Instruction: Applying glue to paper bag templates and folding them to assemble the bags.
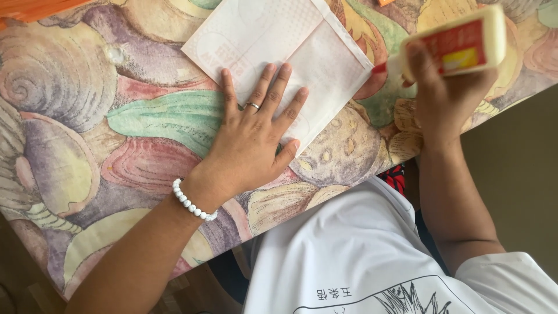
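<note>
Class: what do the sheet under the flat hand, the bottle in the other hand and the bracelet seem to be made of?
Sheet: thin matte paper, creased, faint print. Bottle: probably smooth plastic, slight sheen, glossy label. Bracelet: round white beads, maybe stone or plastic.

The left hand [253,142] lies flat, fingers spread, on a pale paper sheet [279,52] on the shell-patterned counter [87,134]. At three o'clock, the right hand [442,99] grips a white glue bottle [459,46].
</note>
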